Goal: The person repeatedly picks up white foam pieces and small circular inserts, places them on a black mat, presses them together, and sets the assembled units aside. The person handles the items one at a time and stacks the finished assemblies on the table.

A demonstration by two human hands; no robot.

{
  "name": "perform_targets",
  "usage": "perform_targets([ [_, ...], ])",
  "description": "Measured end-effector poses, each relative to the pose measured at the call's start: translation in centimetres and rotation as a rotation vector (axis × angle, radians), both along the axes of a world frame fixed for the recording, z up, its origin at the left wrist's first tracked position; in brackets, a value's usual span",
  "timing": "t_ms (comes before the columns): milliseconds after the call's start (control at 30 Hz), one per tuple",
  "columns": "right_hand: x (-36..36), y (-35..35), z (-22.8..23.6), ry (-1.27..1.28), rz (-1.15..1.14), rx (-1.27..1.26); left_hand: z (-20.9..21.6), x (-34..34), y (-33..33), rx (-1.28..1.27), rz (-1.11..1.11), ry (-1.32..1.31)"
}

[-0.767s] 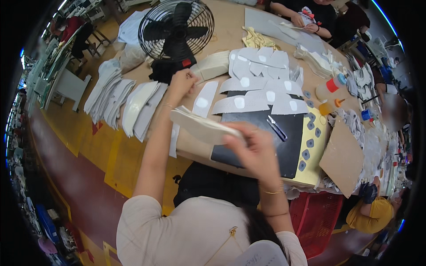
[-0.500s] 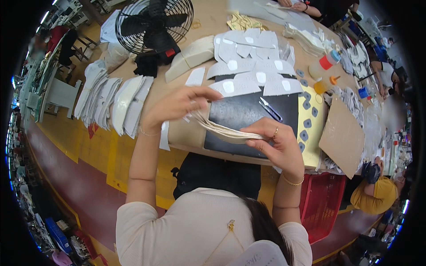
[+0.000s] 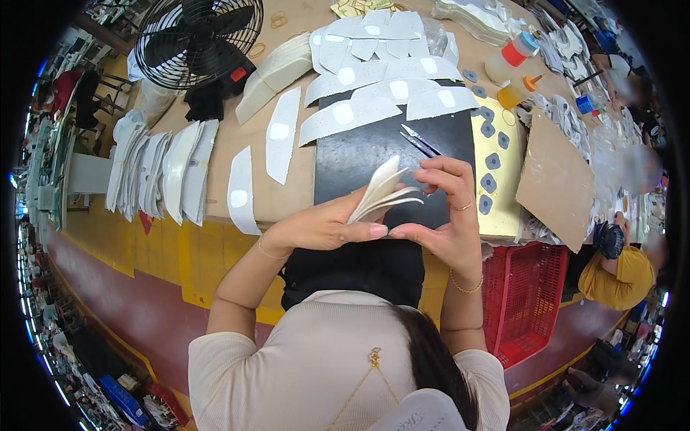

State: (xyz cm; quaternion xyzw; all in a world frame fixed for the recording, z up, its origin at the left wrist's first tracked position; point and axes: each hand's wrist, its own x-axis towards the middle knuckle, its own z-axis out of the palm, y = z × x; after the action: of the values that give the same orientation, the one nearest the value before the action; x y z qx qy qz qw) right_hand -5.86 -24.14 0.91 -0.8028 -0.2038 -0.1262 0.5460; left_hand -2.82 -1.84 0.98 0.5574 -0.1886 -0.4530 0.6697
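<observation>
Over the front edge of the table, my left hand grips a thin stack of off-white fabric pieces, its free ends fanned upward. My right hand is beside the stack, fingers curved and apart, with its thumb tip close to my left thumb; nothing shows in it. Behind the hands lies a black mat with a pair of thread snips on it. Several curved white pieces with bright white patches, such as one long piece, overlap along the mat's far side.
A black fan stands at the far left, with stacked white pieces below it. On the right are a yellow sheet with grey pads, two bottles, a cardboard sheet and a red crate. Another person in yellow sits beyond.
The stack has gone from lying stretched between both hands to standing fanned in my left hand. My right hand has let go of it. The view has shifted, showing more separate white pieces at left.
</observation>
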Motion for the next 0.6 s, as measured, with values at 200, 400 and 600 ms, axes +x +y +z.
perform_targets([
  [200, 0.3, 0.2, -0.5, -0.078, 0.013, 0.016, -0.9, -0.1, 0.1, 0.053, 0.003, -0.235],
  [400, 0.0, 0.2, 0.1, 0.025, 0.002, -0.139, -0.7, -0.3, -0.2, 0.06, 0.005, -0.202],
  [600, -0.7, -0.6, -0.1, -0.047, 0.298, 0.006, -2.7, -0.9, -1.7, -0.113, 0.426, 0.552],
])
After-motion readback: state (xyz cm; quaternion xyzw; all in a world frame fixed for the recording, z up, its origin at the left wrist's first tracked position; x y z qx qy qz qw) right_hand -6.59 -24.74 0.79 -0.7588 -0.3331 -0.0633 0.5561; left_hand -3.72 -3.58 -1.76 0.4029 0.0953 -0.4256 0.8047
